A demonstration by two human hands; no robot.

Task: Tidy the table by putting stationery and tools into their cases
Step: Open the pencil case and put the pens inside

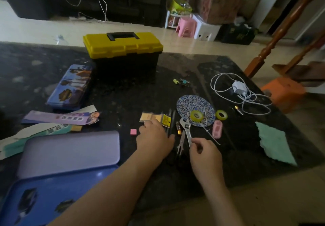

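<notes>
My right hand (204, 152) pinches the handle end of a silver adjustable wrench (186, 129) lying on the dark table. My left hand (154, 137) lies palm down over two dark pencils (171, 115), its fingers bent onto the near edge of a yellow packet (154, 117); its fingertips are hidden. A pink eraser (133, 131) sits just to its left. A battery (179, 129) and slim metal pliers (181, 143) lie between my hands. An open purple and blue pencil case (70, 155) is at near left, and a closed yellow toolbox (123, 49) stands at the back.
A closed blue pencil case (70, 88) and paper cards (59, 118) lie left. Two tape rolls (197, 115) (221, 114), a patterned disc (193, 105), a pink item (217, 129), binder clips (181, 81), a white charger with cable (239, 87) and a teal cloth (274, 144) lie right. An orange stool (283, 92) stands beyond the table's right edge.
</notes>
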